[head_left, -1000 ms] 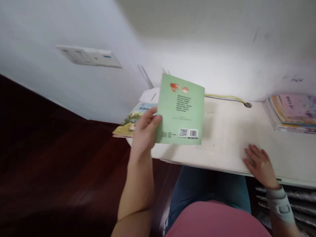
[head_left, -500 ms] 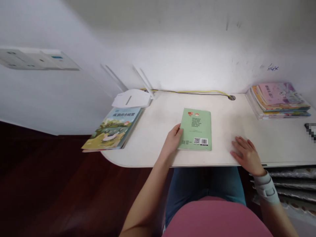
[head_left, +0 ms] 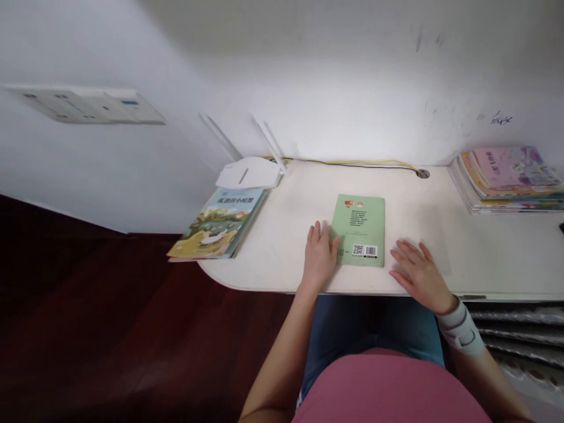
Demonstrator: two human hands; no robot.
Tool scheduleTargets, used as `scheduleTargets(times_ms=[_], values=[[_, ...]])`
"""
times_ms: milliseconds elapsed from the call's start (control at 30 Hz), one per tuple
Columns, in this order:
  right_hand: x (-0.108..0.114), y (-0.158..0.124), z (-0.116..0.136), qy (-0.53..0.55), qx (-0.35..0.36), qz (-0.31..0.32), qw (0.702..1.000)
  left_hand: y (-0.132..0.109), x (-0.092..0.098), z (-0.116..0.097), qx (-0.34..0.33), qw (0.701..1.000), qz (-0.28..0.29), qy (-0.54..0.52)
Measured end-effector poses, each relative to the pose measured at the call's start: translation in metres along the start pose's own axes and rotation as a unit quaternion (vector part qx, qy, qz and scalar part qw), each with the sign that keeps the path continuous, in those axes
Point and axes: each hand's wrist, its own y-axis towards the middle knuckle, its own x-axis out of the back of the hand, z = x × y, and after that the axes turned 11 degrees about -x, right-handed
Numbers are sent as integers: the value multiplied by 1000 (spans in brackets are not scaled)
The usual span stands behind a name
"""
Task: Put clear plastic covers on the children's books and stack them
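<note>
A thin green book [head_left: 360,226] lies flat on the white desk [head_left: 286,247] in front of me, its back cover with a barcode facing up. At its left edge rests my left hand [head_left: 319,254], fingers stretched out, with the thumb by the lower left corner. My right hand [head_left: 420,273] is spread just right of the book, apart from it, palm toward the desk. A grey wrap is round my right wrist. Neither hand grips anything.
A picture book [head_left: 220,223] on the left overhangs the desk edge, in front of a white router [head_left: 249,173] with antennas. Cables [head_left: 352,163] run along the wall to a desk hole. At the back right sits a stack of books [head_left: 513,179]. A wall socket panel [head_left: 92,106] is at left.
My left hand has let go of the green book's edge and its fingers have straightened. My right hand has come left, closer to the book. The view has shifted slightly left.
</note>
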Motion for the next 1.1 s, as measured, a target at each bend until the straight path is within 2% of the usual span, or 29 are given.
scheduleTargets(times_ms=[100,233,333,433,533,600,733,833,967,1100], values=[[-12,4,9,6,-4,36,999,1,1,-1,5,1000,9,-8],[-22,1,8,14,-16,41,999,2,6,-6,21,999,15,-41],[-22,0,7,21,-15,46,999,4,19,-18,45,993,0,-112],[-21,1,7,25,-13,52,998,7,40,-36,54,971,-26,-231],[-21,1,9,31,-14,46,998,14,57,-59,-19,930,-4,-366],[-21,1,9,48,-12,39,998,19,59,-76,-102,916,32,-386],[-15,2,-5,82,-49,-8,995,30,38,-109,-254,943,50,-210],[-9,2,-26,30,-129,-44,990,34,14,-126,-340,934,64,-89],[-13,-3,-49,-43,-194,-20,980,31,-10,-143,-353,928,109,35],[-24,-9,-53,-49,-205,-7,978,28,-26,-154,-333,931,119,95]])
